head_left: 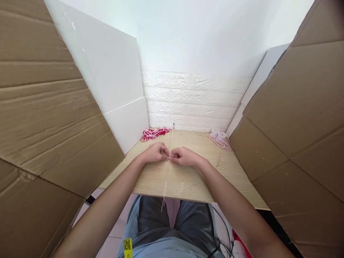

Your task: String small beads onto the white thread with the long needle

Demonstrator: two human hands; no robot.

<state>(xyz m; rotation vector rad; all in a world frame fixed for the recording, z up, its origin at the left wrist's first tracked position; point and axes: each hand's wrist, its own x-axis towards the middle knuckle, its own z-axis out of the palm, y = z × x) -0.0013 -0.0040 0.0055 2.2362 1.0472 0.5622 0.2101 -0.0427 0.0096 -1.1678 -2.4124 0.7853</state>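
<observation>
A thin pale cord (167,175) runs from a small dark hook (173,124) at the back of the wooden table (193,182) toward me, its loose ends hanging over the front edge. Just left of it, my left hand (155,153) is closed in a pinch on a thin strand. My right hand (185,156) meets it from the right side, fingertips also pinched at the cord. Both sets of fingertips are very close together around mid-table. The exact crossing of the strands between them is too small to make out.
Red and pink-white cords (154,134) lie heaped at the back left. Two clear plastic cups (221,136) stand at the back right by more pink cord (221,144). Cardboard panels (53,107) flank both sides, and a white brick-patterned wall (193,96) closes the back.
</observation>
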